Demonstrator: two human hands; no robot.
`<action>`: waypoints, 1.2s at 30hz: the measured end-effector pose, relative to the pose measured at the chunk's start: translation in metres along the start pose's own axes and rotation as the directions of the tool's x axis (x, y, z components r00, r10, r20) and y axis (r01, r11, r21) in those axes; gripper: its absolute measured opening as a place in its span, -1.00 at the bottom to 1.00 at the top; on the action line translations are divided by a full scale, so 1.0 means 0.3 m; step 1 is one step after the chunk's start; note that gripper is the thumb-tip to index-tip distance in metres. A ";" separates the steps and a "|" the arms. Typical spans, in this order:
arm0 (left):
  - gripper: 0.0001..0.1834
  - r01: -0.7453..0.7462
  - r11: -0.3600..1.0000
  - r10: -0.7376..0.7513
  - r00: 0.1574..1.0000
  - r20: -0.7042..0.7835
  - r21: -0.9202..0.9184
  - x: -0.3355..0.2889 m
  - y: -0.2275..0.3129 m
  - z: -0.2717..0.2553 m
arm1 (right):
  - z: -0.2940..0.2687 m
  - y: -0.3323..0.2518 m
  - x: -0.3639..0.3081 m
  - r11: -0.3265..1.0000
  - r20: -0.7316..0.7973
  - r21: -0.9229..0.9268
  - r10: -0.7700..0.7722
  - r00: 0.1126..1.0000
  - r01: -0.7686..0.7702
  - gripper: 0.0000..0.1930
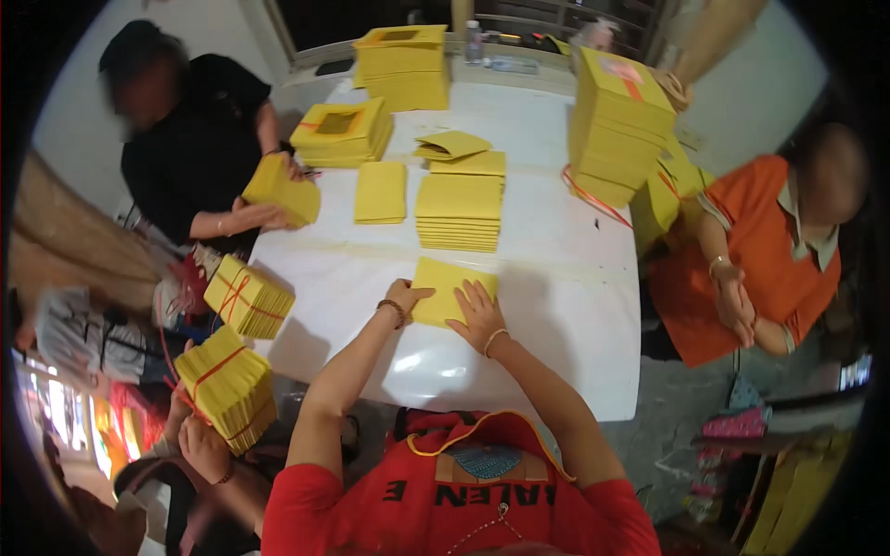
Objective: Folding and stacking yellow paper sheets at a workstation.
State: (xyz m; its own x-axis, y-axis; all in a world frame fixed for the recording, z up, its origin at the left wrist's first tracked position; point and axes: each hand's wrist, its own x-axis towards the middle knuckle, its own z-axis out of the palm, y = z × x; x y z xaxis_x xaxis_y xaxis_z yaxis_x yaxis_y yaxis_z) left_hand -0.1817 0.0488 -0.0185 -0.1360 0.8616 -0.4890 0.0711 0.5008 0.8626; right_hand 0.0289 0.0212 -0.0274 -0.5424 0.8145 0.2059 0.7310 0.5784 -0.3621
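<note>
On the white table in front of me lies a flat piece of folded yellow paper (445, 274). My left hand (406, 296) grips its left edge, thumb on top and fingers at the side. Spread over its right half, my right hand (479, 318) presses down with the fingers stretched out. Just beyond stands a layered stack of the same folded yellow paper (458, 219). A smaller flat yellow pile (381, 193) sits to its left, and a loose, partly opened yellow piece (452, 145) rests behind it.
Tall yellow stacks stand at the table's back (402, 69) and right (619, 130), the right one near red ribbon (598, 202). A tied bundle (248, 295) sits at the left edge. Co-workers handle yellow bundles at left; a person in orange (769, 259) stands right.
</note>
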 end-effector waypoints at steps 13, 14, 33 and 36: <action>-0.41 -0.169 0.959 0.167 0.986 -0.027 -0.226 -0.106 0.001 0.053 | 0.006 0.068 0.013 0.993 0.105 0.099 -0.073 0.992 0.063 -0.31; -0.42 -0.160 0.938 0.158 0.987 -0.032 -0.306 -0.107 0.003 0.051 | 0.002 0.063 0.016 0.993 0.113 0.102 -0.073 0.991 0.062 -0.31; -0.34 -0.099 0.939 0.201 0.936 -0.290 0.330 0.078 0.051 -0.041 | 0.047 0.026 0.182 0.589 0.063 0.671 0.560 0.826 -0.450 -0.22; -0.23 -0.051 0.886 0.202 0.937 -0.284 0.461 0.024 0.093 -0.013 | 0.053 0.018 0.168 0.859 -0.199 0.398 0.422 0.884 -0.321 -0.31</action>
State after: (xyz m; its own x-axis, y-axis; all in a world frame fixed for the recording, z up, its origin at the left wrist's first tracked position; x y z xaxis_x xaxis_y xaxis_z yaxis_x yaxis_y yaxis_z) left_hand -0.1846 0.0688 0.0026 -0.3936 0.8853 -0.2475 0.5253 0.4375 0.7298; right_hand -0.0011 0.0647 -0.0333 -0.0885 0.9737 0.2101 0.6372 0.2174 -0.7394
